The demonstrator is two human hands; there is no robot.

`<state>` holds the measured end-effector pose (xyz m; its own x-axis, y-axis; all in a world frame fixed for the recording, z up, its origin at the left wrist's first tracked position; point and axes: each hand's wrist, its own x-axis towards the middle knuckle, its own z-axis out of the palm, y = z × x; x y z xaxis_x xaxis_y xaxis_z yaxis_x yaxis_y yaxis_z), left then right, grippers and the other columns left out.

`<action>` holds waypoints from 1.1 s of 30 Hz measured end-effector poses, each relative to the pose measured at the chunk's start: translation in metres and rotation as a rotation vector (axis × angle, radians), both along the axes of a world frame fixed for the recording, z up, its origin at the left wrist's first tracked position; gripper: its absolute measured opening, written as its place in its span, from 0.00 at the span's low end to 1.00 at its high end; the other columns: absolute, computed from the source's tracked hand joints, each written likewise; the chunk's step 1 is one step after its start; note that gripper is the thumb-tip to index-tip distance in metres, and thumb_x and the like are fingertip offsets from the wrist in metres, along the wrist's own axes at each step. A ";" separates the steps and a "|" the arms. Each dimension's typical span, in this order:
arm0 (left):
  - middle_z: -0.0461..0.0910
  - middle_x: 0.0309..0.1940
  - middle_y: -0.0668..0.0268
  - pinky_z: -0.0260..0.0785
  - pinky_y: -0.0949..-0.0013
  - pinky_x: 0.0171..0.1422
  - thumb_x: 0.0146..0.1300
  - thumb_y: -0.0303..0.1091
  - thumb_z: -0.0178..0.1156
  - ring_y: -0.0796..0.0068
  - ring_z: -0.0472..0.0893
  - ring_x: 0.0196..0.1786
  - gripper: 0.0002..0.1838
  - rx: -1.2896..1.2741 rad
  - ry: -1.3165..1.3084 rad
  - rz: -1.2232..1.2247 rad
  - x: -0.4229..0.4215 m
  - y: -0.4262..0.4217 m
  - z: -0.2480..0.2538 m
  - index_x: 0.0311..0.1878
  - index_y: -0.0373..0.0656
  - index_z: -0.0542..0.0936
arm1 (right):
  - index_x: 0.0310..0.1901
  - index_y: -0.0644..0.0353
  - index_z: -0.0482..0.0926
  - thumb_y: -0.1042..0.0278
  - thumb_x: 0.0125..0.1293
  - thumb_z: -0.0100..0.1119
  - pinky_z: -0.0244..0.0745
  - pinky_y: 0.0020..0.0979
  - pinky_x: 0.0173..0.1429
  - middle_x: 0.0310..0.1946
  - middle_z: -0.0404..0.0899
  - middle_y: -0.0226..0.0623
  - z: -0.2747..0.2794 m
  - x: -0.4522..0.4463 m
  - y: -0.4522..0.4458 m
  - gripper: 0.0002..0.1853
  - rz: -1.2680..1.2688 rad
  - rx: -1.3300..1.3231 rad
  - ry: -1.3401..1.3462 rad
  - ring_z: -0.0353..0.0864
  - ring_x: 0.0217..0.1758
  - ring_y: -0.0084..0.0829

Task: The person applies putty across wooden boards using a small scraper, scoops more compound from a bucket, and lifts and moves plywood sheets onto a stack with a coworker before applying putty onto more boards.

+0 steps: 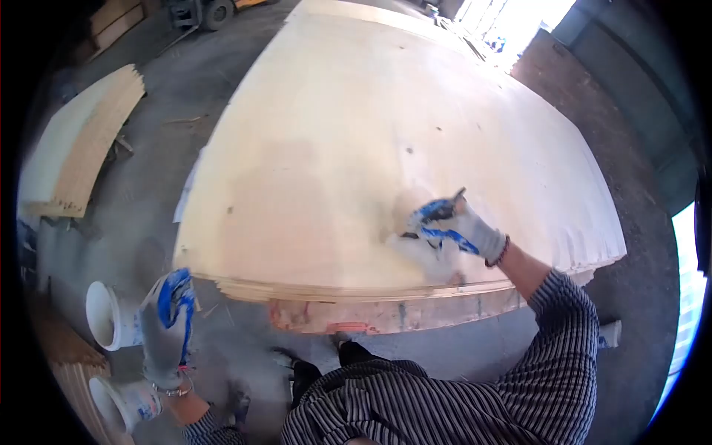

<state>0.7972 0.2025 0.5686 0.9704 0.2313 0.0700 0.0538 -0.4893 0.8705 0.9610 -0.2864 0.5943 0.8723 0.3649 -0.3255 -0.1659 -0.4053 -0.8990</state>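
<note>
A tall stack of pale plywood sheets (319, 185) fills the middle of the head view, with a few dark knots on the top sheet. My right hand (452, 226), in a grey and blue work glove, is closed around what looks like a scraper (460, 193). Its dark handle end pokes up past my fingers, and a dark edge shows low by the wood surface. My left hand (170, 319), gloved the same way, hangs beside the stack's near left corner. Its fingers are curled, and whatever may be inside them is hidden.
Two white buckets (104, 317) (111, 404) stand on the floor at the left. A smaller stack of boards (89, 141) lies further left. A reddish beam (393, 315) supports the near edge. A forklift wheel (218, 13) shows at the back.
</note>
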 end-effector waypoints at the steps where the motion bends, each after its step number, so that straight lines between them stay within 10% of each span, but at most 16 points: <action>1: 0.81 0.56 0.54 0.72 0.63 0.61 0.59 0.20 0.63 0.62 0.82 0.55 0.17 0.008 -0.002 0.015 0.008 -0.001 0.006 0.53 0.31 0.80 | 0.51 0.67 0.82 0.72 0.65 0.66 0.78 0.25 0.52 0.47 0.84 0.37 0.003 -0.013 0.015 0.14 -0.025 0.040 0.003 0.82 0.49 0.24; 8: 0.80 0.53 0.54 0.68 0.57 0.65 0.60 0.27 0.65 0.53 0.78 0.58 0.17 0.352 -0.370 -0.161 0.072 -0.011 -0.013 0.54 0.37 0.81 | 0.55 0.67 0.78 0.71 0.68 0.58 0.74 0.24 0.41 0.35 0.77 0.27 -0.031 -0.020 0.082 0.16 -0.303 0.653 0.241 0.77 0.35 0.21; 27: 0.83 0.51 0.56 0.65 0.49 0.68 0.56 0.39 0.65 0.55 0.79 0.57 0.17 0.591 -0.326 -0.171 0.113 -0.039 -0.061 0.47 0.42 0.85 | 0.34 0.63 0.83 0.75 0.63 0.63 0.80 0.38 0.36 0.25 0.79 0.36 -0.065 0.393 0.228 0.02 -0.466 0.908 -0.056 0.78 0.26 0.31; 29: 0.83 0.50 0.59 0.67 0.51 0.66 0.56 0.38 0.65 0.56 0.80 0.56 0.15 0.535 -0.270 -0.224 0.110 -0.038 -0.051 0.45 0.44 0.85 | 0.34 0.63 0.84 0.72 0.61 0.66 0.81 0.39 0.37 0.24 0.80 0.39 -0.109 0.441 0.232 0.04 -0.527 0.865 0.053 0.79 0.25 0.34; 30: 0.84 0.48 0.61 0.70 0.53 0.63 0.55 0.38 0.65 0.58 0.82 0.54 0.14 0.554 -0.272 -0.205 0.111 -0.037 -0.050 0.44 0.45 0.85 | 0.36 0.65 0.84 0.68 0.60 0.65 0.82 0.38 0.39 0.27 0.84 0.44 -0.112 0.454 0.244 0.08 -0.642 0.030 -0.323 0.85 0.27 0.37; 33: 0.85 0.47 0.62 0.72 0.54 0.61 0.54 0.37 0.65 0.59 0.83 0.52 0.13 0.511 -0.284 -0.253 0.102 -0.039 -0.041 0.43 0.45 0.85 | 0.34 0.68 0.85 0.69 0.58 0.63 0.83 0.35 0.37 0.30 0.87 0.45 -0.056 0.419 0.264 0.09 -0.603 -0.408 -0.446 0.87 0.29 0.35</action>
<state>0.8992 0.1631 0.5280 0.9180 -0.1328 0.3738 -0.3162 -0.8138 0.4875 1.3802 -0.0226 0.5382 0.9576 -0.2738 0.0899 -0.1220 -0.6678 -0.7342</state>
